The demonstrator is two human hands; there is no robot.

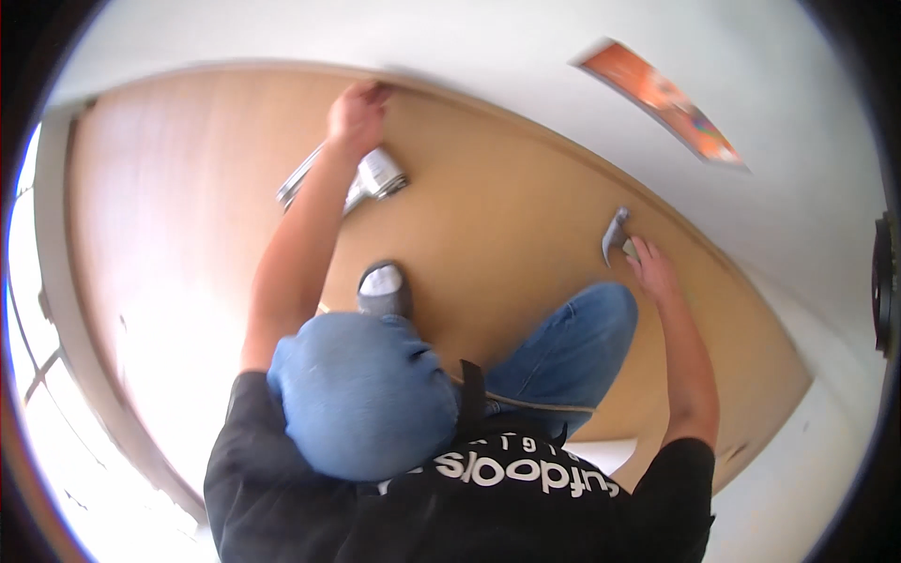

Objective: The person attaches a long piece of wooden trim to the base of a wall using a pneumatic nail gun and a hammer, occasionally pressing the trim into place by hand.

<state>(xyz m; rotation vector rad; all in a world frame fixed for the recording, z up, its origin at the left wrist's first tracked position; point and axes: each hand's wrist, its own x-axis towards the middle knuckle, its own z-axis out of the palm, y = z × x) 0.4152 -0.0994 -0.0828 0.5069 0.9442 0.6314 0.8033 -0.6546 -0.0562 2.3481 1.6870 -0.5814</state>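
A hammer (616,235) with a grey metal head and claw is in my right hand (654,270). My fingers are wrapped round its pale handle close to the head, low over the wooden floor. My left hand (357,120) reaches far forward to the strip at the foot of the white wall. Its fingers are pinched together there, with a small dark spot at their tips. What they hold, if anything, is too small and blurred to tell. Beneath my left forearm lies a shiny silver object (380,175), partly hidden by the arm.
A brown baseboard (526,122) runs along the white wall (507,47). An orange picture (662,101) hangs on that wall. My slippered foot (384,286) and bent knees are on the wooden floor (479,216). Bright windows (47,347) stand at the left.
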